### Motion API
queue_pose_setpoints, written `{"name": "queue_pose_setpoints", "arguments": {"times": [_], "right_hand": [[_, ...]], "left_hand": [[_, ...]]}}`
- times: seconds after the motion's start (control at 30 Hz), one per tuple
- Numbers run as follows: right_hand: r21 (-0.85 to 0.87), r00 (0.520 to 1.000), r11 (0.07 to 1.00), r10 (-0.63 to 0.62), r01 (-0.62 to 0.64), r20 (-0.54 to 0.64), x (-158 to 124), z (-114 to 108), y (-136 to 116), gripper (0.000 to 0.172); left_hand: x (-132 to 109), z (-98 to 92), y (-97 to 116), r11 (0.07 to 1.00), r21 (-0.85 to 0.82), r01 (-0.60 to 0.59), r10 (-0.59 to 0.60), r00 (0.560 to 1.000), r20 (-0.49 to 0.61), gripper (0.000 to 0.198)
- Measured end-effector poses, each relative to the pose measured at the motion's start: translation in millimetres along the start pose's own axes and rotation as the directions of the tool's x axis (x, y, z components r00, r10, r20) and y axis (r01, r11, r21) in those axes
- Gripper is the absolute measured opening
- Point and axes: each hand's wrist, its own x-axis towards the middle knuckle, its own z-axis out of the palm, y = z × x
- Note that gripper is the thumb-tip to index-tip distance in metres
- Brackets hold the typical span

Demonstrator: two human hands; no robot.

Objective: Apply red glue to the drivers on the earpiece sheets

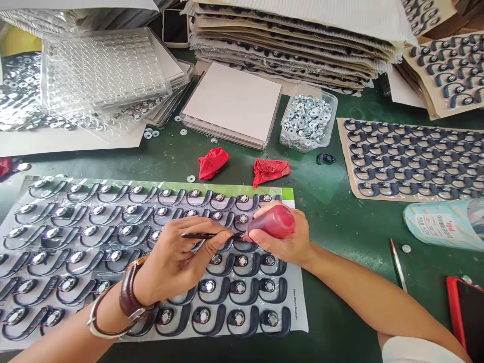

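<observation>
My left hand, with a watch and a bracelet on its wrist, pinches a thin black pair of tweezers whose tip points right. My right hand is wrapped round a red squeeze bottle, tilted with its narrow end down to the left. Tweezer tip and bottle end meet over one of the ear-hook earphone parts, though the exact contact is hidden by my fingers. Rows of these dark curved parts with round silver discs lie on a printed sheet under both hands.
Beyond the sheet lie two red crumpled cloth pieces and a clear tub of metal washers. Stacked trays stand behind. To the right are a filled tray, a light blue packet, a pen-like tool and a red-edged phone.
</observation>
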Motion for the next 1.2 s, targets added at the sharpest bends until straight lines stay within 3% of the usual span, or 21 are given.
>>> {"name": "queue_pose_setpoints", "arguments": {"times": [0.1, 0.23, 0.33, 0.47, 0.7, 0.93, 1.2], "right_hand": [[0.1, 0.999, 0.994, 0.044, -0.044, 0.009, 6.7, -6.9, 1.3, 0.019], [0.121, 0.995, 0.989, 0.075, -0.083, 0.073, 24.6, -12.4, 8.0, 0.022], [0.148, 0.997, 0.986, 0.077, -0.078, 0.009, 33.3, -8.1, 13.3, 0.02], [0.177, 0.998, 0.982, 0.067, -0.067, 0.006, 32.0, -1.9, 16.1, 0.016], [0.015, 0.999, 0.999, 0.041, -0.041, 0.033, 29.5, -0.7, 12.9, 0.02], [-0.074, 0.999, 0.996, 0.052, -0.051, 0.01, 29.8, -1.6, 14.9, 0.021], [0.009, 0.995, 0.998, 0.057, -0.057, -0.082, 28.5, -2.7, 17.4, 0.02]], "left_hand": [[-5.3, -1.0, 1.3, 0.999, 0.008, -0.037, 0.037, 0.999, 0.004, 0.011], [-15.5, 2.2, 3.7, 0.938, 0.183, -0.295, 0.295, 0.955, 0.025, 0.018], [-17.4, 7.3, 3.3, 0.853, 0.356, -0.383, 0.399, 0.917, 0.032, 0.024], [-11.4, 10.2, 2.3, 0.815, 0.409, -0.411, 0.419, 0.905, 0.075, 0.024], [-10.4, 15.9, 6.4, 0.749, 0.472, -0.466, 0.462, 0.877, 0.132, 0.022], [-10.7, 17.2, 7.5, 0.746, 0.484, -0.457, 0.457, 0.88, 0.127, 0.021], [-10.0, 15.4, 7.0, 0.782, 0.437, -0.445, 0.436, 0.891, 0.127, 0.022]]}}
